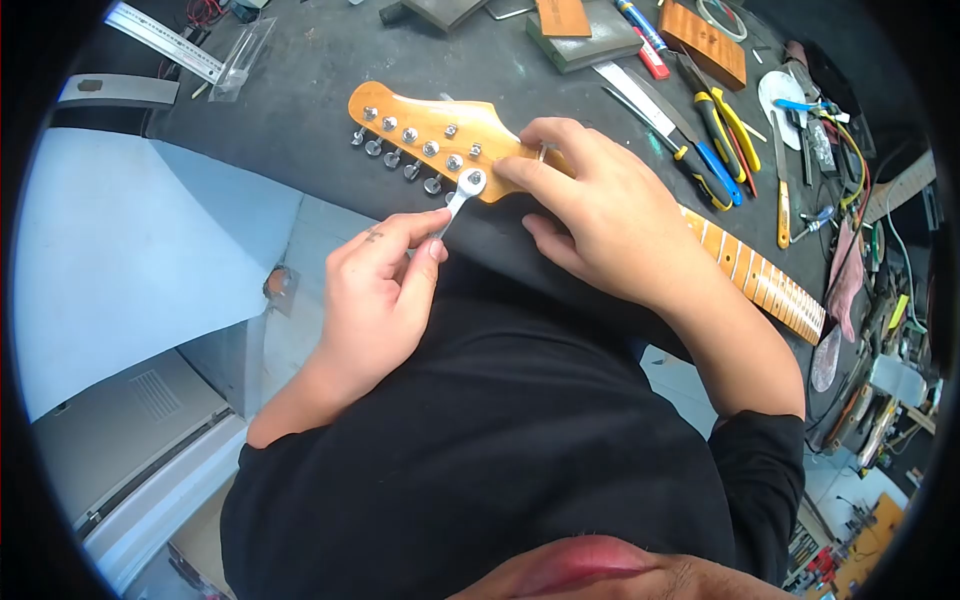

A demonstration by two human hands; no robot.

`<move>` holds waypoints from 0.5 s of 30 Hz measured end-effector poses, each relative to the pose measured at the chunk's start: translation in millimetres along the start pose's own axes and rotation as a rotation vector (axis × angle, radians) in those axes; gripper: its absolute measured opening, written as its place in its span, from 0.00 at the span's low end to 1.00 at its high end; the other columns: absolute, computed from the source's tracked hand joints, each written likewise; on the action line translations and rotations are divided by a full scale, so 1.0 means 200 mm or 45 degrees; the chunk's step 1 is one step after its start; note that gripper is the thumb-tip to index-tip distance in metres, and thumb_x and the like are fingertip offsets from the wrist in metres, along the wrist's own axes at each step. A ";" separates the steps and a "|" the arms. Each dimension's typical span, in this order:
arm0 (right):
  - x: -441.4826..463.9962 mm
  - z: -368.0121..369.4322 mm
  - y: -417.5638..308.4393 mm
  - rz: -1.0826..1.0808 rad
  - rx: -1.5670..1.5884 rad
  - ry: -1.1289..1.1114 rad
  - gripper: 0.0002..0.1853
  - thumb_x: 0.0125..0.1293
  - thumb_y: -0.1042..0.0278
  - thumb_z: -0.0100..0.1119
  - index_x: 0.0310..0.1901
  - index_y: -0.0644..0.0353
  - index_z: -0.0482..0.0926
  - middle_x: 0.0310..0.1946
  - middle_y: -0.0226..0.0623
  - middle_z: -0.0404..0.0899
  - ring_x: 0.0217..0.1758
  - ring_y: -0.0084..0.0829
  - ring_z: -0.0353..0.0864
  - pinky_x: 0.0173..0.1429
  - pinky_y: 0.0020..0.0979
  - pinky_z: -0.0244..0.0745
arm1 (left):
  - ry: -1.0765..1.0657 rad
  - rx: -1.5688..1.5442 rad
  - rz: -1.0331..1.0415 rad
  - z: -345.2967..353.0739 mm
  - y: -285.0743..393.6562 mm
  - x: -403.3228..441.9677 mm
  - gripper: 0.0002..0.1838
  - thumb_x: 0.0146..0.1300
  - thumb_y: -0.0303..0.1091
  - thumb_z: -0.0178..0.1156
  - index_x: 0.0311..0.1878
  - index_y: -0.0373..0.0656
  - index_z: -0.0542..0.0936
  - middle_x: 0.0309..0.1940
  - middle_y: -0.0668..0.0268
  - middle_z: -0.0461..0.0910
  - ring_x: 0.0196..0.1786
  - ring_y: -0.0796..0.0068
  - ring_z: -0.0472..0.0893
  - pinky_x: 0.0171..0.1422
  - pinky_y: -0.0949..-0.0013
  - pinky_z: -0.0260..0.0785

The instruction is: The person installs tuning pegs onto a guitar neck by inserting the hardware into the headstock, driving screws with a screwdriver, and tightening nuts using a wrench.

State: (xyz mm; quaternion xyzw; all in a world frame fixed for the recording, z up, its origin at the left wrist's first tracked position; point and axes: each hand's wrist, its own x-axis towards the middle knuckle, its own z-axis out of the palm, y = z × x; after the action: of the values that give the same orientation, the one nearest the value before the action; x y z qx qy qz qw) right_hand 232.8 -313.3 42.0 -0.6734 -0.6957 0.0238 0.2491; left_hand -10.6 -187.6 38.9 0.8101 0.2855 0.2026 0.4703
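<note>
A guitar neck (770, 283) with a glossy amber headstock (425, 118) lies on the dark work surface, its far end pointing right. Several silver tuning pegs (391, 158) line the headstock's near edge, with their bushings on its face. My left hand (380, 285) pinches a small silver ring wrench (458, 205) between thumb and fingers. The wrench's ring sits around the tuner bushing closest to the neck. My right hand (610, 205) grips the neck beside the headstock, fingers over the top and thumb at the near side. Part of the neck is hidden under that hand.
Beyond the neck lie a sharpening stone (590, 50), a wooden block (705, 45), files (640, 100) and yellow-handled pliers (738, 130). A steel ruler (165, 40) rests at far left. Cluttered tools and cables (850, 160) line the right side.
</note>
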 end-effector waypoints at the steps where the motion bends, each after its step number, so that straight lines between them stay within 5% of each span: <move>1: 0.00 0.00 0.00 -0.002 -0.002 0.001 0.24 0.65 0.69 0.78 0.63 0.51 0.85 0.66 0.44 0.82 0.63 0.49 0.88 0.67 0.48 0.85 | 0.012 0.077 0.064 -0.01 0.00 0.01 0.15 0.80 0.16 0.65 0.64 0.34 0.91 0.44 0.66 0.91 0.33 0.86 0.82 0.38 0.78 0.72; 5: 0.01 -0.01 0.00 0.005 0.015 -0.022 0.25 0.65 0.69 0.78 0.64 0.51 0.85 0.66 0.44 0.81 0.63 0.49 0.88 0.66 0.48 0.86 | 0.031 0.196 0.215 -0.05 0.00 0.06 0.16 0.76 0.14 0.66 0.61 0.36 0.93 0.39 0.64 0.90 0.36 0.84 0.83 0.38 0.75 0.72; 11: 0.01 -0.01 0.00 0.003 0.005 -0.039 0.26 0.64 0.70 0.79 0.64 0.51 0.85 0.66 0.44 0.81 0.62 0.48 0.88 0.66 0.48 0.86 | -0.250 0.547 0.611 -0.27 -0.13 0.31 0.17 0.71 0.14 0.69 0.60 0.38 0.93 0.37 0.61 0.88 0.39 0.67 0.86 0.44 0.67 0.75; 12: 0.01 -0.01 0.00 0.002 0.004 -0.039 0.26 0.64 0.70 0.79 0.64 0.51 0.85 0.66 0.44 0.81 0.62 0.48 0.88 0.66 0.48 0.86 | -0.271 0.326 0.592 -0.26 -0.16 0.33 0.17 0.70 0.15 0.69 0.59 0.38 0.93 0.36 0.60 0.86 0.38 0.62 0.84 0.44 0.64 0.73; 15: 0.01 -0.01 0.00 -0.004 -0.002 -0.030 0.26 0.64 0.70 0.79 0.64 0.51 0.85 0.66 0.44 0.81 0.62 0.48 0.88 0.66 0.48 0.86 | -0.231 0.348 0.487 -0.26 -0.12 0.27 0.16 0.72 0.14 0.68 0.59 0.36 0.92 0.36 0.63 0.85 0.39 0.69 0.85 0.43 0.66 0.72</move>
State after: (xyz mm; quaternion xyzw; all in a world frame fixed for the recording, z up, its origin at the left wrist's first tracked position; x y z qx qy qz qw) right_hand 234.0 -311.7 44.4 -0.6720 -0.6998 0.0310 0.2403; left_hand -6.2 -109.4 46.4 0.9203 0.1086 0.1740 0.3332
